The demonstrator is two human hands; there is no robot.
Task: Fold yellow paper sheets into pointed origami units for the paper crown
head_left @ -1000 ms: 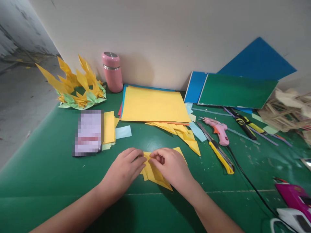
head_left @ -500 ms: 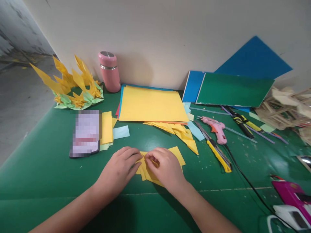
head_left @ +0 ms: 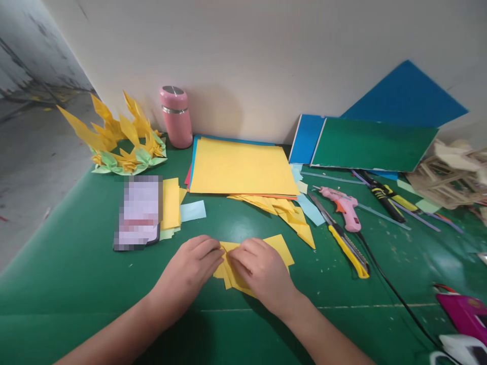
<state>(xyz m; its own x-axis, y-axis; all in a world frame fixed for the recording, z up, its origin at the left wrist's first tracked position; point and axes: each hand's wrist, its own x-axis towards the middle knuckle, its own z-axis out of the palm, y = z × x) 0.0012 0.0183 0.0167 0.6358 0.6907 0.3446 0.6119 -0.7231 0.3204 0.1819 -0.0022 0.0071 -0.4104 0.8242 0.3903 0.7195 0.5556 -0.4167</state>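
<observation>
Pieces of yellow paper (head_left: pixel 282 249) lie at the front middle of the green table (head_left: pixel 95 299), partly under my hands. My left hand (head_left: pixel 192 268) is closed, its fingertips pinching the paper at the left. Close beside it, my right hand (head_left: pixel 262 274) pinches the same paper with thumb and fingers together. A small fold shows between the two sets of fingertips; its exact shape is hidden. Behind my hands, folded yellow paper pieces (head_left: pixel 292 218) stick out from under a stack of yellow sheets (head_left: pixel 243 167).
A paper crown (head_left: pixel 131 162), pink flask (head_left: pixel 177 121) and blurred phone (head_left: pixel 139 213) stand or lie left. On the right are a utility knife (head_left: pixel 346 246), pink glue gun (head_left: pixel 344 208) with a cord, pliers (head_left: pixel 384 197) and a wooden model (head_left: pixel 449 172). Boards (head_left: pixel 375 144) lean on the wall.
The whole view has shifted slightly, so everything sits a little lower and farther right. My right fingers have drawn closer together on the yellow paper; both hands stay at the same spot.
</observation>
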